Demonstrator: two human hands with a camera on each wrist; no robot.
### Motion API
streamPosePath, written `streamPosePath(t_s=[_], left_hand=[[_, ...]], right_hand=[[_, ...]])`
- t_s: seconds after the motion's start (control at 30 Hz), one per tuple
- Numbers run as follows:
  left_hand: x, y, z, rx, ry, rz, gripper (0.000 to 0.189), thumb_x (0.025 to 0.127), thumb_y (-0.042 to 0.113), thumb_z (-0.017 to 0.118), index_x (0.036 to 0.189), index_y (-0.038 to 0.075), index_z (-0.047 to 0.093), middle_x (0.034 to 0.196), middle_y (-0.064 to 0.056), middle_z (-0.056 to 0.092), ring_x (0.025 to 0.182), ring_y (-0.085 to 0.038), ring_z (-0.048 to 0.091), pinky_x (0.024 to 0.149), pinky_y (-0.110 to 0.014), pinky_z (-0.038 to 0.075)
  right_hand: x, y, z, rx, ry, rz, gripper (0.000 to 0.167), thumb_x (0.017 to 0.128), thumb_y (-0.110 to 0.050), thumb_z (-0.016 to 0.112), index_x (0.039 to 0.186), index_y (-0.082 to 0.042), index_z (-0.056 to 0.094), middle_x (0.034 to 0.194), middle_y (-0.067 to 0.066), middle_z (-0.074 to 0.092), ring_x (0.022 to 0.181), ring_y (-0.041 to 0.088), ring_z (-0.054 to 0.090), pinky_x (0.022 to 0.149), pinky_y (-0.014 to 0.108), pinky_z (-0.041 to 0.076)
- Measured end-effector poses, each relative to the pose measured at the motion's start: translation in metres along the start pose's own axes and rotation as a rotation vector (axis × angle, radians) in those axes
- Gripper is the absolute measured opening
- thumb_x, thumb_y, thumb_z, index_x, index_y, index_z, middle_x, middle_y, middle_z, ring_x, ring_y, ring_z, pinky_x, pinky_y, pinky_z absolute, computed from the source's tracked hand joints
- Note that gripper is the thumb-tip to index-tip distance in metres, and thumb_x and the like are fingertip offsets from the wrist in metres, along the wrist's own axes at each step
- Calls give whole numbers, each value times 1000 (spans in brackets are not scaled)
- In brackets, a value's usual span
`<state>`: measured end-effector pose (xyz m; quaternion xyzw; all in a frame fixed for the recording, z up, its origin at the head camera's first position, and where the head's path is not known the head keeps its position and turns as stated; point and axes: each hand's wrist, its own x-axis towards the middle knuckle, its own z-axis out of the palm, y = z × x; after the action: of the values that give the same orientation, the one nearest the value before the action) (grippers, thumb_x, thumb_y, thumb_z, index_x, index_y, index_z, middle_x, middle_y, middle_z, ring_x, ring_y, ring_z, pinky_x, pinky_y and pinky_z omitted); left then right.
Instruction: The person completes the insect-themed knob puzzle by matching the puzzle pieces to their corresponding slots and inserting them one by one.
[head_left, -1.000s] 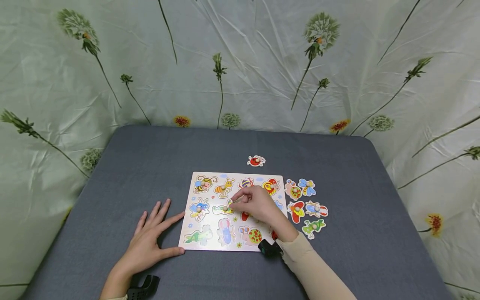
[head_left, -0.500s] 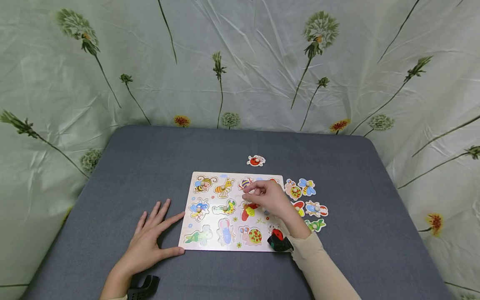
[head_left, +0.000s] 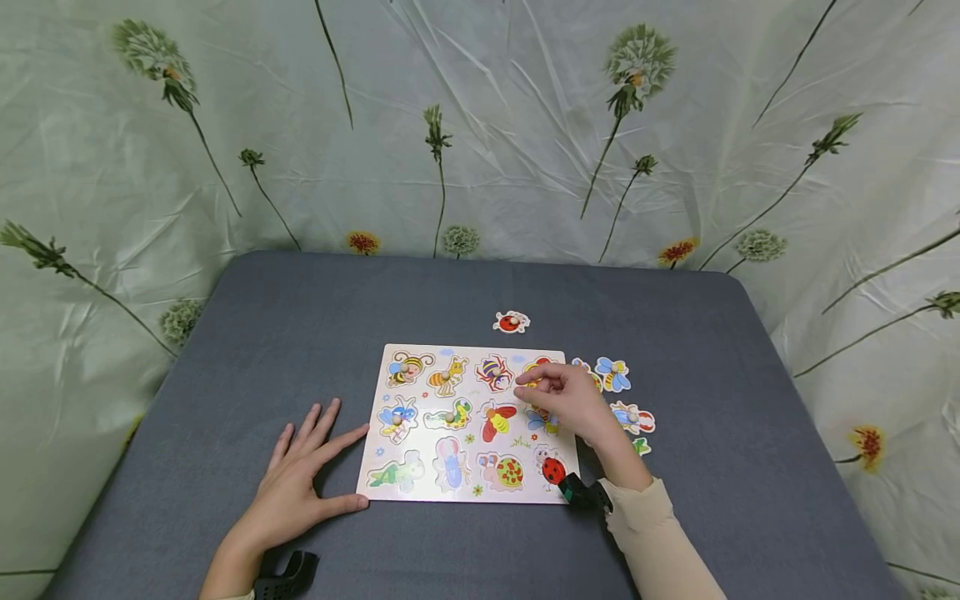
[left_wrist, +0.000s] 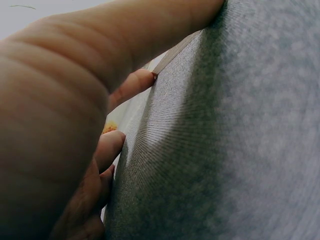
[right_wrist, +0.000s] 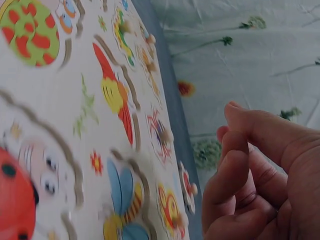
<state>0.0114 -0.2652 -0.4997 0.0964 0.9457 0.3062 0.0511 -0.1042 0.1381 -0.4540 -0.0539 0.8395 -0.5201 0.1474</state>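
A wooden peg puzzle board point(head_left: 420, 493) with insect pictures lies on the table. Knobbed pieces fill its top row, including a spider point(head_left: 495, 373), and the caterpillar point(head_left: 448, 414) sits in the middle row. Bare recesses show a red moth, a bee, a grasshopper, a snail and a ladybug. My left hand point(head_left: 294, 483) lies spread on the cloth, thumb and index fingertip touching the board's left edge. Above the board's right side hovers my right hand point(head_left: 573, 404), fingers loosely bent; in the right wrist view nothing is between its thumb and fingers.
A loose ladybug piece point(head_left: 512, 322) lies beyond the board. Right of it are a blue-winged bee piece point(head_left: 613, 374), a blue-and-red bug piece point(head_left: 632, 417) and a green piece point(head_left: 641, 447), partly hidden by my right arm. A floral curtain point(head_left: 480, 167) hangs behind the grey table point(head_left: 337, 292).
My right hand has left the caterpillar piece, which stays in its recess, and moved right across the board, now covering some of the loose pieces. The left hand has stayed still.
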Motion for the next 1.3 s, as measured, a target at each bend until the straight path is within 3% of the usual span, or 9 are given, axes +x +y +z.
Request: streamPosePath(t_s=[0.17, 0.4, 0.83, 1.3], left_hand=[[0, 1, -1, -3, -2, -3, 97, 73, 66, 91, 157, 33, 57, 180, -16, 21, 169, -44, 7, 131, -68, -10], [-1, 1, -3, -8, -6, -6, 97, 73, 66, 91, 157, 33, 57, 180, -17, 21, 168, -45, 7, 131, -69, -8], [0, 2, -2, -17, -16, -10, 97, 73, 67, 90, 157, 33, 57, 180, -17, 20, 168, -46, 7, 130, -71, -8], [0, 1, -1, -16, -13, -10, 97, 73, 67, 91, 158, 34, 56, 180, -17, 20, 168, -45, 6, 131, -70, -9]], right_hand=[[-10, 8, -15, 31, 20, 18, 24, 96, -20, 83, 112, -2, 80, 69, 7, 62, 62, 19, 55, 53, 24, 39], [-28, 20, -30, 75, 56, 46, 27, 97, -18, 81, 115, 1, 78, 69, 1, 57, 53, 8, 43, 50, 24, 36], [-57, 43, -52, 2, 135, 76, 25, 95, -17, 83, 113, 1, 80, 69, 1, 62, 56, 5, 46, 50, 22, 39], [-69, 62, -62, -87, 172, 151, 30, 95, -26, 85, 116, -5, 81, 69, 2, 63, 53, 7, 50, 53, 25, 44]])
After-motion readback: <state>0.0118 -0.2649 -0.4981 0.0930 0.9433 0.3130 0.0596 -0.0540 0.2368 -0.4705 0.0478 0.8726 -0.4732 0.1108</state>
